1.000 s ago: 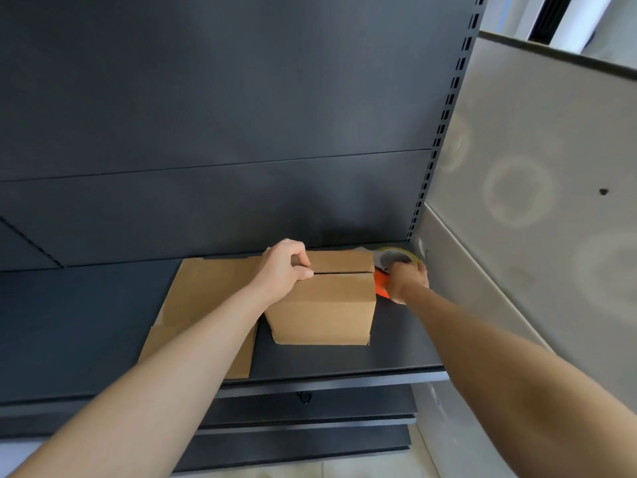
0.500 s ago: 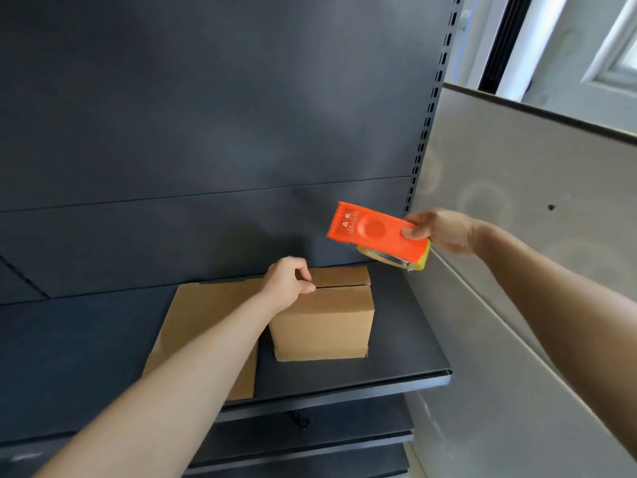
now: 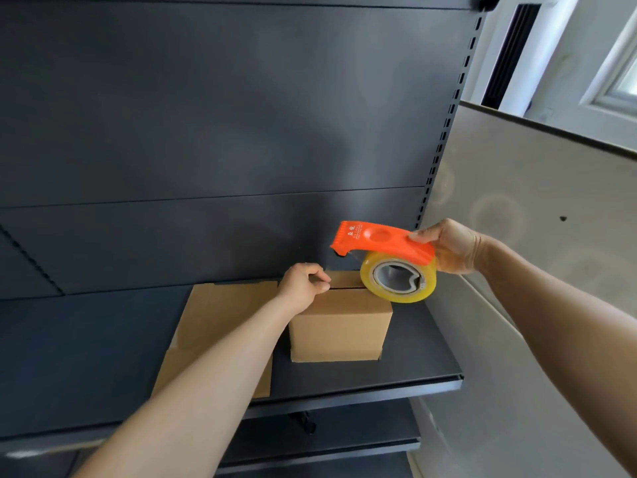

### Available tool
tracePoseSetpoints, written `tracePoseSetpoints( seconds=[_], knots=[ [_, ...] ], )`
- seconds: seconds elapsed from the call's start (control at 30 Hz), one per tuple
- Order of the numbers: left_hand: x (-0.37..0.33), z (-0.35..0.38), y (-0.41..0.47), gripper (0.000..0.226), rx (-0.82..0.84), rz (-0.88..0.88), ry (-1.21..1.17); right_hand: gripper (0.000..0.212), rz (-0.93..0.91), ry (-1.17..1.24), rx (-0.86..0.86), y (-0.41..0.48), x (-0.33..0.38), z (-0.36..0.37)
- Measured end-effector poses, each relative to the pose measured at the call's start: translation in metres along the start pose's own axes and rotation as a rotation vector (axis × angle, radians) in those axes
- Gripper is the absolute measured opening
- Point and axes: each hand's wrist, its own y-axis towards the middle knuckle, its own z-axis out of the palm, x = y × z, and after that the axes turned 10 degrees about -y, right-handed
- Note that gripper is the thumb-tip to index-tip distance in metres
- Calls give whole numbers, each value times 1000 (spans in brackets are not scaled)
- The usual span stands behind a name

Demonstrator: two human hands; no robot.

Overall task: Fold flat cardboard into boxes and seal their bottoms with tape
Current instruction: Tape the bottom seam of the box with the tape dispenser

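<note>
Sealing looks in hand: on the shelf (image 3: 413, 372) the left hand (image 3: 303, 286) curls over the shut flaps of the box (image 3: 339, 326), flat cardboard (image 3: 220, 319) at its 9 o'clock, while the right hand (image 3: 451, 246) grips the tape dispenser (image 3: 382, 240) above its 2 o'clock corner, which next needs lowering squarely onto the flap seam

Shop or stockroom with retail shelving, used for packing.
Dark metal back panels (image 3: 206, 115) meet a slotted upright (image 3: 444, 132) at the right; a shelf (image 3: 415, 353) projects forward, with a lower shelf (image 3: 344, 441) beneath. Flat cardboard (image 3: 224, 315) and a folded box (image 3: 339, 329) sit toward the shelf's right end, a tape dispenser (image 3: 382, 241) held above them.
</note>
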Motion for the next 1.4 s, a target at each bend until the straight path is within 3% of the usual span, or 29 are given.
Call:
tracePoseSetpoints(
  seconds=[0.13,0.23,0.3,0.43,0.53,0.77,0.93,1.07,1.2,1.4],
  knots=[
    [3,-2,2,9,18,1,-14,50,-46,2,10,0,3,3],
    [6,-1,1,10,4,29,-14,77,-121,48,74,5,7,6],
    [8,-1,0,12,-5,43,-30,82,-157,87,106,8,10,10],
    [9,-1,0,15,-14,67,-37,46,-168,93,80,13,6,23],
    [7,0,-3,17,-50,72,-12,43,-151,14,-14,19,-7,30],
    [-7,-14,-4,36,66,-55,11,107,-110,-96,-116,24,-12,29],
    [-26,-18,-2,52,106,-60,-113,106,-95,-99,-95,20,-14,26],
    [-38,-17,0,37,159,-56,-264,112,-83,-113,-83,18,-14,27],
    [-35,-22,4,36,177,-46,-235,115,-79,-119,-90,16,-13,29],
    [-28,-38,1,17,184,-169,-602,115,-76,-144,-85,16,-10,28]
  ],
)
